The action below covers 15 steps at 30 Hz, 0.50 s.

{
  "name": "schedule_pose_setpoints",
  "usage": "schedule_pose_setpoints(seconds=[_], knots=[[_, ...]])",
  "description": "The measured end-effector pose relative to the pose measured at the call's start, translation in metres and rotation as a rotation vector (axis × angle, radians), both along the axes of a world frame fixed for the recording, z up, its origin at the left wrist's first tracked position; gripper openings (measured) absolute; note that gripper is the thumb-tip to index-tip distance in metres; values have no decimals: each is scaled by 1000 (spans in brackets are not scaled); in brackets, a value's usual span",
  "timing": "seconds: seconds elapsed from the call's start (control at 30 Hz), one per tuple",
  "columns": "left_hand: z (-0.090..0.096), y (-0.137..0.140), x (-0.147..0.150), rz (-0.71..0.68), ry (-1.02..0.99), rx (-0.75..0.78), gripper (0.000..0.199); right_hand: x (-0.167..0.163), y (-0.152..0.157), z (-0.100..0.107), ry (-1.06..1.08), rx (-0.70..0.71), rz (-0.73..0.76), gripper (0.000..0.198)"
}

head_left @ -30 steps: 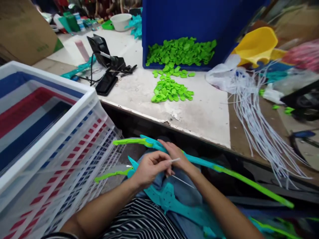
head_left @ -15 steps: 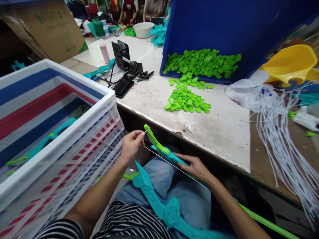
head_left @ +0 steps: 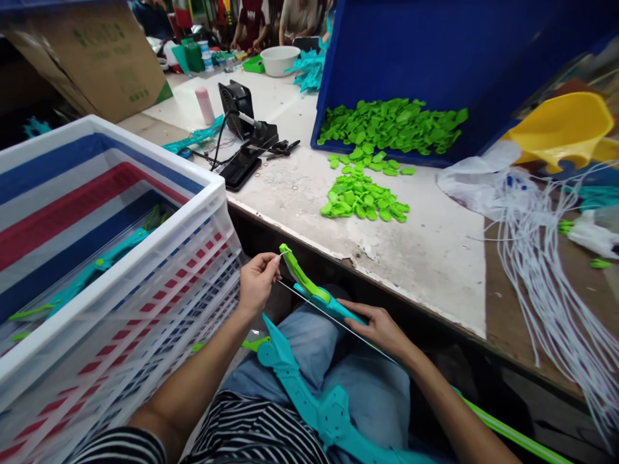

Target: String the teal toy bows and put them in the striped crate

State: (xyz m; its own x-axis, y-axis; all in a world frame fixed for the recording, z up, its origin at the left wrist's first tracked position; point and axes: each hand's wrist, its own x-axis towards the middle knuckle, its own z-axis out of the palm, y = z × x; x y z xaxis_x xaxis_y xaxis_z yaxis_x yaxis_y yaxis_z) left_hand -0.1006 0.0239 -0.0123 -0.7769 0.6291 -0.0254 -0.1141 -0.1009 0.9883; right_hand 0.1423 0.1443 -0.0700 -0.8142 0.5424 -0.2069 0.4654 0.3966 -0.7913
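Observation:
My left hand (head_left: 258, 278) pinches a thin white cord (head_left: 333, 320) close to the tip of a curved green plastic piece (head_left: 300, 274). The cord's end reaches that tip, and its other stretch runs down to the right under my right forearm. Joined to the green piece is a turquoise plastic part (head_left: 338, 308), which my right hand (head_left: 374, 327) grips from the right. Across my lap lies a larger turquoise plastic piece (head_left: 309, 403) with a rounded joint and a pointed end.
Left of me stands a white crate (head_left: 164, 283) with a striped liner. On the table (head_left: 430, 258) are a pile of green pieces (head_left: 365, 196), a blue bin (head_left: 401, 51), a soldering iron stand (head_left: 242, 122) and a bundle of white cords (head_left: 536, 258). People sit at the far end.
The cord at the green tip has gone from straight to slightly bowed. Both hands stay almost in place, with the left shifted a touch to the right.

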Motion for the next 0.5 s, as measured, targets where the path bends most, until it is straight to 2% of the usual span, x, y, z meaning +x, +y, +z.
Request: schedule_pose_setpoints(seconds=[0.2,0.37,0.5], knots=[[0,-3,6,12,3,19,27,0,0,1,-1,8,5,46],[5,2,6,-75,-45,38,31,-1,-2,3,25,24,32,44],[11,7,-4,-187,-134,65,46,4,-5,3,31,66,56,43]])
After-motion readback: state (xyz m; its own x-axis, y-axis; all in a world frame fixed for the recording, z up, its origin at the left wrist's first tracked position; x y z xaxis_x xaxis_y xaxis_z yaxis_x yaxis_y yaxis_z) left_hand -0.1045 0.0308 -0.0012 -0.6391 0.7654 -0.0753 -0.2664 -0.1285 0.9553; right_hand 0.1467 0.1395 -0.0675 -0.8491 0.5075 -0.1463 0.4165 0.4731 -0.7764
